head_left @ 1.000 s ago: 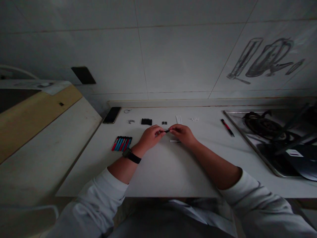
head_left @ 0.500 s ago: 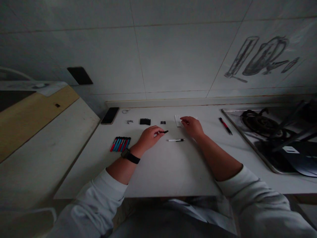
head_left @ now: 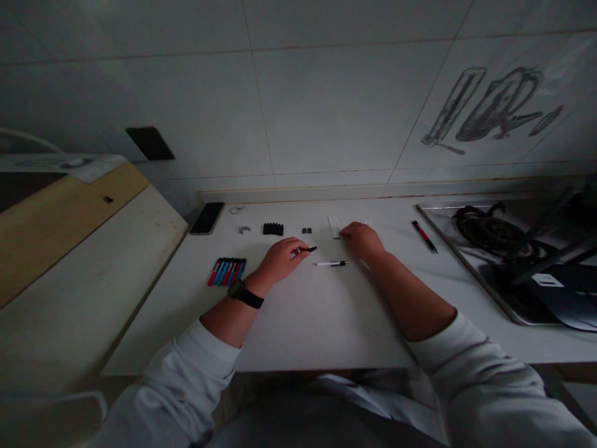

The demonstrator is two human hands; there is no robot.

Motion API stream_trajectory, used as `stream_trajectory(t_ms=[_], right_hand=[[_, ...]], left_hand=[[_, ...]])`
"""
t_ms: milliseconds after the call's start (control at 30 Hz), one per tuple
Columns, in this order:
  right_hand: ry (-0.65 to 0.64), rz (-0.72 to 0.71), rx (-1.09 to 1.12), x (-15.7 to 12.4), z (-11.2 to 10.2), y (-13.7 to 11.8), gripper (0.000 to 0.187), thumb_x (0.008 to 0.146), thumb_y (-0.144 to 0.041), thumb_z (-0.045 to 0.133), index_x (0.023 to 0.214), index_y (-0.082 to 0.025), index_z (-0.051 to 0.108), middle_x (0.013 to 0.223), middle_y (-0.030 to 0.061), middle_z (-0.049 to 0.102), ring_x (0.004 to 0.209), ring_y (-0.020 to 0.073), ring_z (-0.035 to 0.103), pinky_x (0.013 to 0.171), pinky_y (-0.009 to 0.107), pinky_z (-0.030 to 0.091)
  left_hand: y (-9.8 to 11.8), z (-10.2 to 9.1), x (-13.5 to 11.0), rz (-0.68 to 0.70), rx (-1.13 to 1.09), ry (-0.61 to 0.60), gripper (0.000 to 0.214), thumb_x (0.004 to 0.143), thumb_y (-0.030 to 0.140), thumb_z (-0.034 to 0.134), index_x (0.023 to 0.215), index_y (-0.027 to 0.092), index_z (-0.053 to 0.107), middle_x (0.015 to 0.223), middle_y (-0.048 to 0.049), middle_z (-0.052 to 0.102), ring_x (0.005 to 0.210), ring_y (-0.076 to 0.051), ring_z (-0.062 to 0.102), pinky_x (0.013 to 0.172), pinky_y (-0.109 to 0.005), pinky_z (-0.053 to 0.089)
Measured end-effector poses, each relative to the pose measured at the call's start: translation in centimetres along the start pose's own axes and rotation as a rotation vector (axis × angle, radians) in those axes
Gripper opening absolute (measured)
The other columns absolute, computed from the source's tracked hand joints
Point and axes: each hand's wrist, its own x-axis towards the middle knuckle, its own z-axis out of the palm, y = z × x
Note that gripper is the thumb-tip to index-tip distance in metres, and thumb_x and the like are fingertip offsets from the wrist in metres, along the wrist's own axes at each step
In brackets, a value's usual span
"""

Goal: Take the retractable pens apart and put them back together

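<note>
My left hand (head_left: pixel 281 257) pinches a small black pen part (head_left: pixel 312 249) between thumb and fingertips, just above the counter. Further right, my right hand (head_left: pixel 364 240) is closed, its fingertips at the right edge of a row of thin white sticks (head_left: pixel 333 225); whether it grips one is hidden. Between the hands lies a white pen with a black end (head_left: pixel 331 264). Small dark pieces (head_left: pixel 306 231) sit behind my left hand. Left of them is a row of black pen parts (head_left: pixel 273 229), then some tiny springs (head_left: pixel 243 229).
Several red and blue pen barrels (head_left: pixel 227 272) lie beside my left wrist. A phone (head_left: pixel 208 218) rests at the back left near a ring-shaped item (head_left: pixel 237 210). On the right are a red and black pen (head_left: pixel 424 236) and a gas stove (head_left: pixel 494 280). White counter (head_left: pixel 321 330) underneath.
My right hand has lowered slightly, its fingers drawing together at the white sticks' near right side. The left hand stays in place with the black pen part.
</note>
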Motion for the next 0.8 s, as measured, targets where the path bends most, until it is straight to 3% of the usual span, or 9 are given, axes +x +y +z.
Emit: stream_trajectory(t_ms=[200, 367, 800], right_hand=[[-0.062, 0.006, -0.084, -0.9, -1.1, -0.7, 0.025, 0.095, -0.021, 0.058, 0.107, -0.022, 0.080, 0.114, 0.0125, 0.073, 0.099, 0.0240, 0.068, 0.087, 0.031, 0.048], [-0.079, -0.025, -0.062, -1.3, -1.3, -1.0, 0.016, 0.092, -0.024, 0.066, 0.098, -0.023, 0.081, 0.110, 0.0114, 0.073, 0.100, 0.0244, 0.067, 0.087, 0.032, 0.048], [-0.072, -0.212, -0.084, -1.6, -0.3, -4.6, 0.020, 0.100, -0.020, 0.054, 0.101, -0.017, 0.074, 0.109, 0.0136, 0.071, 0.103, 0.0242, 0.064, 0.094, 0.032, 0.046]], left_hand=[[0.2, -0.1, -0.1, 0.000, 0.002, -0.017, 0.012, 0.097, 0.029, 0.066, 0.101, 0.021, 0.073, 0.097, -0.0040, 0.072, 0.086, -0.017, 0.066, 0.080, -0.031, 0.052], [0.1, 0.0, -0.1, 0.000, 0.009, -0.017, 0.012, 0.097, 0.029, 0.065, 0.101, 0.021, 0.073, 0.096, -0.0039, 0.072, 0.085, -0.017, 0.065, 0.080, -0.032, 0.052], [0.1, 0.0, 0.0, -0.019, 0.025, -0.031, 0.011, 0.095, 0.027, 0.067, 0.100, 0.020, 0.074, 0.095, -0.0039, 0.072, 0.085, -0.017, 0.066, 0.079, -0.031, 0.051]])
